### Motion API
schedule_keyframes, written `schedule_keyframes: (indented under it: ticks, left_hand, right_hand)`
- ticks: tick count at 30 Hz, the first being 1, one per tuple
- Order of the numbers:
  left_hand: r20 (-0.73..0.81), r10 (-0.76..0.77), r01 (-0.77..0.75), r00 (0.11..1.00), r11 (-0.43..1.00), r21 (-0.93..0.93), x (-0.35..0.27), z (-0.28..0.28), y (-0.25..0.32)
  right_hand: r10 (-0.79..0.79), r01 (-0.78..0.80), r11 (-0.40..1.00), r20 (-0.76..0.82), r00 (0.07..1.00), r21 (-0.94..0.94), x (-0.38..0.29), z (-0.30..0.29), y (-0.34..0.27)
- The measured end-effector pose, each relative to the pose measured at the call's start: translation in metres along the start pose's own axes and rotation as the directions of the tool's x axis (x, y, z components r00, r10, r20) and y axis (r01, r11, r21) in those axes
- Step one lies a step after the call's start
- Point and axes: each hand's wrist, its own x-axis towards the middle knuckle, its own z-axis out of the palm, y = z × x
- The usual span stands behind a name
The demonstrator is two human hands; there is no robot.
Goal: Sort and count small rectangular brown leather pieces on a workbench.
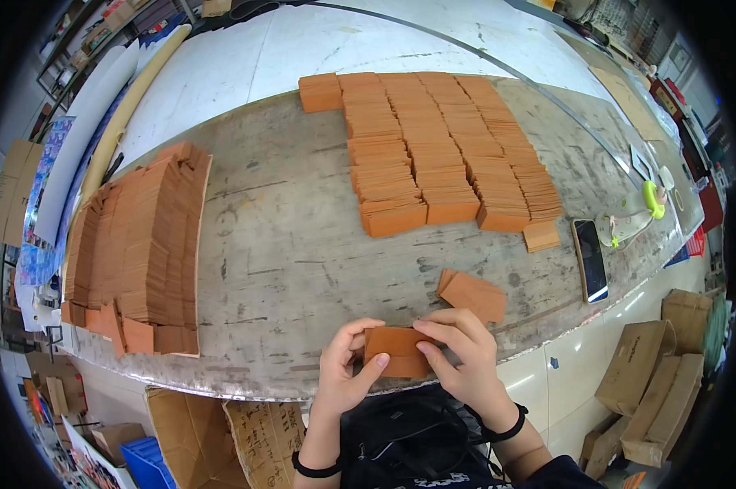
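Between my two hands, over the table's near edge, is a brown leather-like piece (398,351) with a fold or overlapping layer across it. My left hand (354,365) grips its left end, thumb on the front. At its right end, my right hand (460,357) pinches the upper edge with thumb and fingers. A few loose brown pieces (475,296) lie fanned out just beyond my right hand. Farther off stand long rows of tightly packed brown pieces (453,202), with a small flat stack (541,236) at their near right corner.
At the left, a board holds many more brown pieces (139,244). A phone (590,261) and a clear pouch with a green ring (653,200) lie at the right. Rolls of material (129,116) lean at the far left. An open cardboard box (187,434) stands below the table edge (252,394).
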Motion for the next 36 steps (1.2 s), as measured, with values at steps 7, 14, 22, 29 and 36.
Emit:
schedule_keyframes:
  ticks: [7, 14, 22, 29, 36]
  left_hand:
    - [0.000, -0.004, 0.004, 1.000, 1.000, 0.020, -0.001, 0.000, -0.003]
    - [-0.012, 0.034, -0.034, 0.999, 0.999, 0.006, 0.000, 0.000, -0.002]
    - [0.082, 0.110, -0.107, 0.991, 0.993, -0.043, 0.006, 0.000, -0.001]
    - [0.057, 0.132, -0.131, 0.990, 0.991, -0.029, 0.003, -0.001, -0.002]
    - [0.014, 0.175, -0.172, 0.985, 0.979, -0.108, 0.004, 0.001, 0.000]
  right_hand:
    - [0.247, -0.182, 0.953, -0.269, 0.931, 0.243, -0.012, -0.006, 0.012]
    - [0.255, -0.253, 0.886, 0.049, 0.966, 0.389, 0.007, -0.009, -0.004]
    - [0.373, -0.326, 0.918, -0.214, 0.903, 0.226, 0.005, -0.027, 0.019]
    - [0.043, -0.120, 0.886, -0.177, 0.983, -0.448, 0.007, -0.023, 0.004]
    - [0.175, -0.205, 0.964, 0.175, 0.969, 0.170, 0.001, -0.001, -0.011]
